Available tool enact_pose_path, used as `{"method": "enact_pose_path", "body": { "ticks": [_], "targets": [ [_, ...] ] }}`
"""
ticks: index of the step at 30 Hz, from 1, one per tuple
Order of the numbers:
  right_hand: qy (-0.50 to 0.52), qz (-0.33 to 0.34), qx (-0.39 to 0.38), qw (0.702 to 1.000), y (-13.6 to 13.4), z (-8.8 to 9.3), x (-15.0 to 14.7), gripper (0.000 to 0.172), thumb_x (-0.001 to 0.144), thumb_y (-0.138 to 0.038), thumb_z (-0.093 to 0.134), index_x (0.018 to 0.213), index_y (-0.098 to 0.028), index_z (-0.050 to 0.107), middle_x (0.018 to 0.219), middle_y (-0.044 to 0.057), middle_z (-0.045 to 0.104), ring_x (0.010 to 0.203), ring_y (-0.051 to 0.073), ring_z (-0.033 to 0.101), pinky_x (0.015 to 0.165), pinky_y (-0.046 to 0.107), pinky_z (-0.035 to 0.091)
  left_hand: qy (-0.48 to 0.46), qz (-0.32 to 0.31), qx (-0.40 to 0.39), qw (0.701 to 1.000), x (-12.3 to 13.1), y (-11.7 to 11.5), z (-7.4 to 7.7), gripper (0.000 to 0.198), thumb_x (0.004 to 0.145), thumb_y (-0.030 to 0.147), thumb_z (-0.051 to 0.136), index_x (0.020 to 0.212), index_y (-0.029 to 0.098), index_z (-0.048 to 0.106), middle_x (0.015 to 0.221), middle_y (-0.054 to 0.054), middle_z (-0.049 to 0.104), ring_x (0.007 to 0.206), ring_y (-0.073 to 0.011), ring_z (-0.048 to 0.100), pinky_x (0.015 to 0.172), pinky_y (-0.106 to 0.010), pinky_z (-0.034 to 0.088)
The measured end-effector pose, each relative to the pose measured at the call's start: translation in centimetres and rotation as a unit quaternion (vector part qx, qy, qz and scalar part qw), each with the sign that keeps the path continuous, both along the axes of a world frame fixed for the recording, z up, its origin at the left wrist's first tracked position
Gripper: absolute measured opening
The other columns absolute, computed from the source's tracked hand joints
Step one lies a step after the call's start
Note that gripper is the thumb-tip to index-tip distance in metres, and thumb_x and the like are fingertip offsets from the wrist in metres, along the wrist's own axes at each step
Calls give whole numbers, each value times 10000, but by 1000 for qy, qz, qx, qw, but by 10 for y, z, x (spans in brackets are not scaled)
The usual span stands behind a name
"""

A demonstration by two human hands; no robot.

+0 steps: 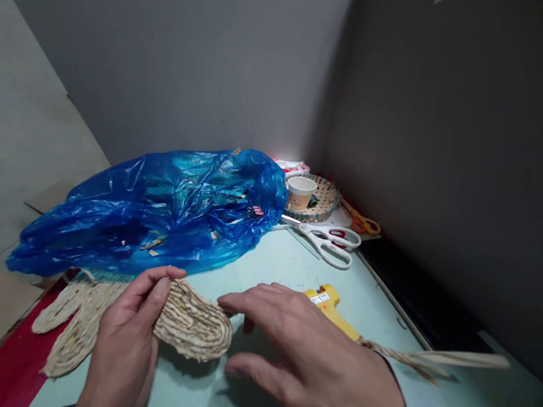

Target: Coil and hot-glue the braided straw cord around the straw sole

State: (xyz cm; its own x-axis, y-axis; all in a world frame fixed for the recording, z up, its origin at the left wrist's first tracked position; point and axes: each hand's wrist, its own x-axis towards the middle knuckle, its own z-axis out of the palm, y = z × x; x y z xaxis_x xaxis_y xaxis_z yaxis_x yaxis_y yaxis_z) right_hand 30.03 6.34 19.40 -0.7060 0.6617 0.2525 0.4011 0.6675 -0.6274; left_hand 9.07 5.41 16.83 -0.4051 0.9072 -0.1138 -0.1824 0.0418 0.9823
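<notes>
My left hand pinches a flat, oval piece of coiled straw rope between thumb and fingers. This lobe seems to belong to a larger straw piece with more rounded lobes, lying behind and left of my wrist; the join is hidden by my hand. My right hand hovers at the lobe's rounded end, thumb and fingers apart, the index fingertip close to its upper edge. Whether it touches is unclear. Twisted straw cord sticks out beyond my right wrist. Behind that hand lies a yellow glue gun, partly covered.
A crumpled blue plastic bag with scraps on it fills the back left. White-handled scissors, a woven tray with a paper cup, and orange-handled scissors lie behind. A dark flat panel borders the right, beside the wall.
</notes>
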Motion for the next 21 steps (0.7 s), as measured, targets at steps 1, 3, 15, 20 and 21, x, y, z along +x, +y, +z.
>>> {"method": "enact_pose_path", "body": {
  "ticks": [1,3,15,20,21],
  "targets": [
    [-6,-6,8,1000,0,-1,0,465,928,-354,665,1317,-125,556,1180,126,674,1090,263,598,963,403,455,-1,-4,2,1000,0,-1,2,339,684,459,824,909,251,680,726,48,656,622,-126,577,548,-182,497],
    [-24,-16,28,999,-1,-4,-2,467,920,-390,669,1285,-120,557,1153,132,666,1064,275,587,951,432,459,-4,-16,1,1000,1,-2,4,331,705,451,822,929,252,682,763,47,666,647,-121,590,570,-172,508],
    [11,46,80,996,20,-2,12,340,883,-271,671,1166,-104,584,1028,74,657,903,184,590,787,298,452,13,-194,-75,978,-14,-9,17,241,741,406,792,913,252,722,828,-20,735,715,-215,692,642,-290,555],
    [6,95,50,994,18,1,17,332,885,-277,677,1161,-111,596,1016,73,672,898,184,606,791,297,469,280,-312,-16,908,-23,-4,23,169,771,432,742,818,273,780,840,-46,772,786,-241,708,693,-260,546],
    [4,104,46,994,17,1,17,334,886,-278,675,1165,-113,595,1022,77,677,907,188,610,801,302,474,317,-319,-3,893,-23,-3,24,166,767,436,741,811,283,792,843,-49,782,806,-255,719,712,-264,552]
  ]
}}
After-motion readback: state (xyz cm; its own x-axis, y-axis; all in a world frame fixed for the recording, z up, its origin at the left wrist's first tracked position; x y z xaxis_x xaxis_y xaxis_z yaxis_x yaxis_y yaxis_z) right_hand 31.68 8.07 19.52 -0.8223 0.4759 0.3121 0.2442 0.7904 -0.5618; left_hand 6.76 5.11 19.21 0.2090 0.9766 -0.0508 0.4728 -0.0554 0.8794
